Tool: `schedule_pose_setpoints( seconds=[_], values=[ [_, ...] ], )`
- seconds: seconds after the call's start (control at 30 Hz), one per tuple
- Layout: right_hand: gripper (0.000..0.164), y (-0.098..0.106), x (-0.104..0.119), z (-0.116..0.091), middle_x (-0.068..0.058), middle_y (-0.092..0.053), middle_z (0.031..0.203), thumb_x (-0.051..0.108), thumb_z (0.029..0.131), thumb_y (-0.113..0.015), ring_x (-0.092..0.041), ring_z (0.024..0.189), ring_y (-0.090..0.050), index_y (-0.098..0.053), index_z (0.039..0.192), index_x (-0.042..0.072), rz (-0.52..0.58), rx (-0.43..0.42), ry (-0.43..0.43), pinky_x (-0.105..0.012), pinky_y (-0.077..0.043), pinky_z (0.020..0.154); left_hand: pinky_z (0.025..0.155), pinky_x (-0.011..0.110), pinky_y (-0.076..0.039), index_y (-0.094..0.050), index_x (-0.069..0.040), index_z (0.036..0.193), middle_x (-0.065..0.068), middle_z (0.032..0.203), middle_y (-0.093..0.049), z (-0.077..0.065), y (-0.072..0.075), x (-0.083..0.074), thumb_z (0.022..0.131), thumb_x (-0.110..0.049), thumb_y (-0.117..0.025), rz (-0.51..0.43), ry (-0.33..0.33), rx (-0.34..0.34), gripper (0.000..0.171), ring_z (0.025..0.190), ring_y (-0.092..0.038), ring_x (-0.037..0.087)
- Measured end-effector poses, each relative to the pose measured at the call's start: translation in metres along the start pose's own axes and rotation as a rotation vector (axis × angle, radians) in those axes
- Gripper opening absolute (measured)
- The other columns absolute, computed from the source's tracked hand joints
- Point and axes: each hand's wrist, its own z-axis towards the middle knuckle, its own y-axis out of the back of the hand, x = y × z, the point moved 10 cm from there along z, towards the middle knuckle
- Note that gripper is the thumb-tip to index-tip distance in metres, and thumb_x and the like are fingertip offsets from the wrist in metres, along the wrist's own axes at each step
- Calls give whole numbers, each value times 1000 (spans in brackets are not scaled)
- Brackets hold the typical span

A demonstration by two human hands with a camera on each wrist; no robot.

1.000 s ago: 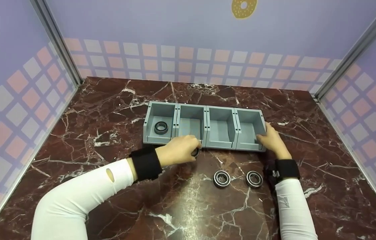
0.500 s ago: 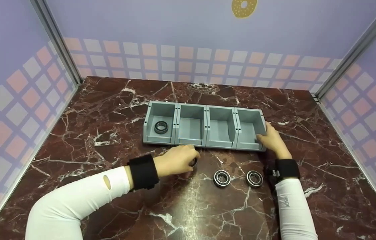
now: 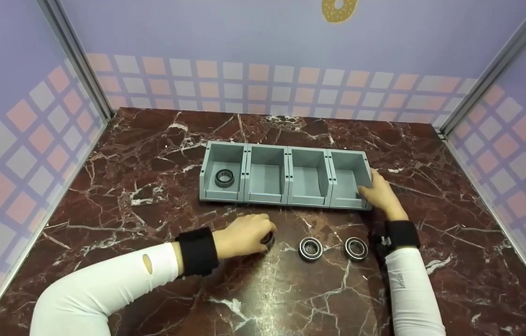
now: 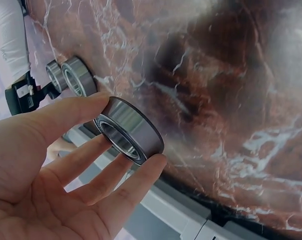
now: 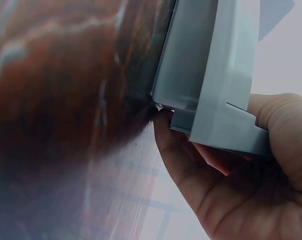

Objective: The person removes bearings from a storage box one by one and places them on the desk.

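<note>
My left hand (image 3: 245,235) pinches a steel ball bearing (image 4: 133,127) between thumb and fingertips, close to the tabletop in front of the bin row. In the left wrist view the bearing is tilted, its ring opening toward the palm. My right hand (image 3: 382,193) grips the right end wall of the grey four-compartment bin (image 3: 309,202), thumb inside and fingers outside. Another bearing (image 3: 224,178) lies in the leftmost compartment. Two more bearings, a nearer one (image 3: 310,248) and a right one (image 3: 355,248), lie flat on the table to the right of my left hand.
The dark red marbled table (image 3: 160,289) carries everything. A lilac wall with pink and white squares (image 3: 258,72) stands behind it, with side panels left and right. Metal posts (image 3: 76,60) mark the back corners.
My left hand has come back from the front edge of the second compartment toward the near side of the table, bearing still pinched. The right hand stays on the bin's end.
</note>
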Motion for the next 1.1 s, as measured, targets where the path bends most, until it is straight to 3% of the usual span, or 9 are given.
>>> schedule_pose_setpoints(
  seconds=[0.37,1.1],
  values=[
    [62,-2,0,1,-40,-42,123,0,84,-54,-53,113,-42,-24,137,-16,-30,18,0,-58,-33,94,67,35,-50,-70,-8,102,5,88,-59,-2,-13,-5,72,-11,-74,-1,-7,13,30,81,-59,22],
    [62,0,3,-1,-40,-44,122,-3,83,-55,-52,112,-44,-26,137,-15,-20,11,-7,-58,-34,93,64,34,-50,-70,-8,100,4,87,-57,-8,-20,-9,72,-12,-76,54,-8,-24,29,75,-55,22]
  ],
)
